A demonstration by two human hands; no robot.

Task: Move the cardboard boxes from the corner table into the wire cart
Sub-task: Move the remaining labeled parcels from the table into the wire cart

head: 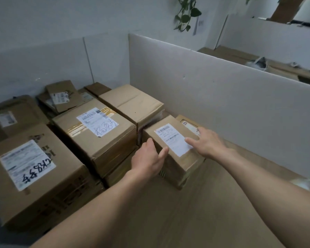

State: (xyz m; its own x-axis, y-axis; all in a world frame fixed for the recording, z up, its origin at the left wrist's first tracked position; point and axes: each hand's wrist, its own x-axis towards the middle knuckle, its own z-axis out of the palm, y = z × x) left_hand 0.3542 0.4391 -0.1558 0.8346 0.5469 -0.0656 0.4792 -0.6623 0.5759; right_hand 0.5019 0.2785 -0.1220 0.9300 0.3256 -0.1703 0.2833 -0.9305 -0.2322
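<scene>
A leafy green plant (185, 14) hangs high beyond the long white partition (222, 90).

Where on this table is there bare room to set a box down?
The bare tabletop nearest you is free, bordered by the small box, the white partition on the right and the box stacks on the left. The back corner is packed; only a narrow gap separates the small box from the middle stack.

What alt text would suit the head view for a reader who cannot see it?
Two bare hands hold a small labelled cardboard box on a wooden table: the left hand grips its left edge, the right hand rests on its top. Larger boxes are stacked to its left, and a white partition stands behind.
</scene>
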